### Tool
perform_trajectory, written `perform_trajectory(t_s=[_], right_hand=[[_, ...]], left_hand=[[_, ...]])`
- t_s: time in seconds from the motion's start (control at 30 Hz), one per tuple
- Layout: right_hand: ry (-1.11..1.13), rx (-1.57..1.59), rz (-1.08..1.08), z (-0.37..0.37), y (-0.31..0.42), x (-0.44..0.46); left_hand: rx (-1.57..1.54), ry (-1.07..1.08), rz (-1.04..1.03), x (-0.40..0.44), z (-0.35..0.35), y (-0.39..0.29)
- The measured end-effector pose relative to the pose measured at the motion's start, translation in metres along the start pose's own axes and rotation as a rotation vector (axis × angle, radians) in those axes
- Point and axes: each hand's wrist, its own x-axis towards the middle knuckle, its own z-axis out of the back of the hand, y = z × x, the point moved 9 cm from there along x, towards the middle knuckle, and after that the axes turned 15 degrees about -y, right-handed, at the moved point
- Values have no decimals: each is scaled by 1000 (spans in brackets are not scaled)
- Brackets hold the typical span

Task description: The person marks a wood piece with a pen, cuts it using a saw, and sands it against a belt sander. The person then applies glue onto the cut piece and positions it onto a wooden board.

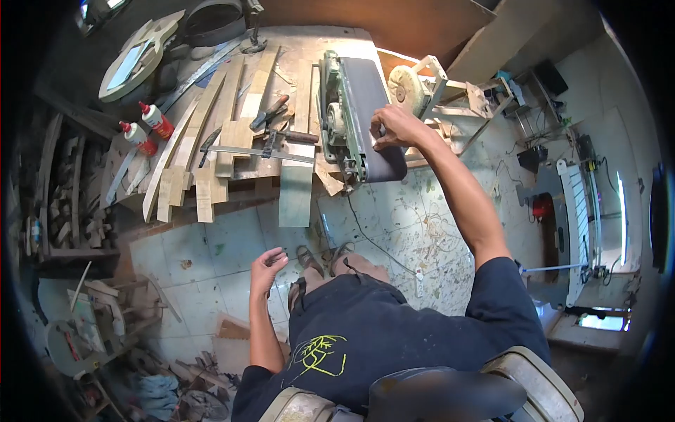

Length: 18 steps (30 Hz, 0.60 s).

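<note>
"What are the fingers doing over there?"

"On the right hand (399, 129) they're curled in, tips at the face of the belt sander (337, 126). There's a pale spot by them, but from here I can't tell whether they pinch a small piece or simply rest on the belt (371, 88)."

"And the left hand (268, 271)?"

"Hanging over the floor, fingers loosely bent and apart, nothing in them that I can see."

"Where's the sander, exactly?"

"At the right end of the table (349, 35), its near end by the edge, with a dark cord (362, 224) on the floor below. Just left of it lies a long board (294, 193) sticking out over the edge, with a bar clamp (267, 149) across it."

"How far along is the work, would you say?"

"Hard to judge. The wooden strips (204, 116) look cut to shape already, but they lie loose, so I'd guess assembly isn't done. Whether any are sanded, I can't make out."

"And farther off?"

"Two glue bottles (156, 121) stand left of the strips, and a guitar-shaped body (112, 86) lies beyond."
</note>
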Motion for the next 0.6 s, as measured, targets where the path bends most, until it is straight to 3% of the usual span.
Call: perform_trajectory(t_s=[0.13,0.17,0.27,0.33,0.37,0.4,0.47,0.6], right_hand=[[9,31,33,25,39,-16],[-197,93,111,48,54,-24],[-408,705,-168,125,91,-72],[-616,1510,-199,138,87,-130],[-690,1706,-83,134,80,-160],[-746,1834,-21,131,82,-186],[-846,1952,-142,119,79,-241],[-1050,2123,-305,92,65,-352]], left_hand=[[38,17,-1,-11,-11,-3],[59,17,-2,-15,-15,-5],[121,5,-19,-22,-22,-10],[128,-6,-14,-30,-41,-21],[146,8,-43,-34,-54,-27],[156,37,-65,-36,-72,-32],[181,104,-96,-45,-112,-36],[258,293,-345,-91,-234,-65]])
